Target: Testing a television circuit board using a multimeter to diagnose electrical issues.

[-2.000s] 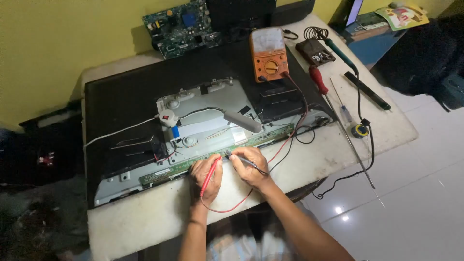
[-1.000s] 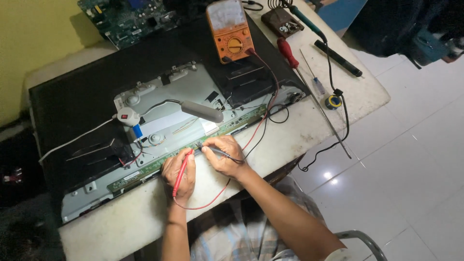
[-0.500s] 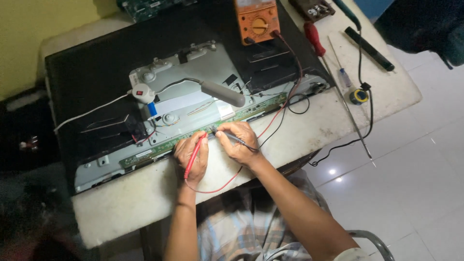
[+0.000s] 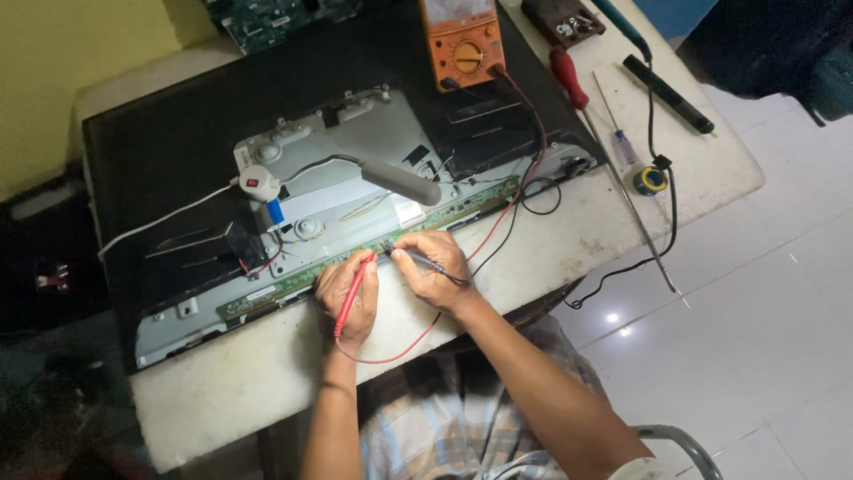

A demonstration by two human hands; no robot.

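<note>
At the left of the counter (image 4: 222, 400) lies the opened flat-screen television (image 4: 178, 151), back side up, with a small white clip lamp (image 4: 259, 182) resting on its metal chassis (image 4: 355, 169). Along the set's near edge runs the long green circuit strip (image 4: 293, 280). The left hand (image 4: 348, 298) has its grip closed around the red probe (image 4: 354, 289), tip down on that strip; just beside it the right hand (image 4: 433, 267) pinches the black probe (image 4: 426, 260), tip on the same strip. The 2 hands nearly touch. Compared with the views from 2 seconds back, both hands sit at the same stretch of the strip and both probes remain pressed there; mainly the head camera has dipped closer, so the probing looks to be held at 1 spot rather than stepped along. Red and black leads run up to the orange multimeter (image 4: 462, 40) at the far edge. Further right lie a red-handled screwdriver (image 4: 569, 76), a black pen-like tool (image 4: 666, 93) and a small tape roll (image 4: 650, 180).
</note>
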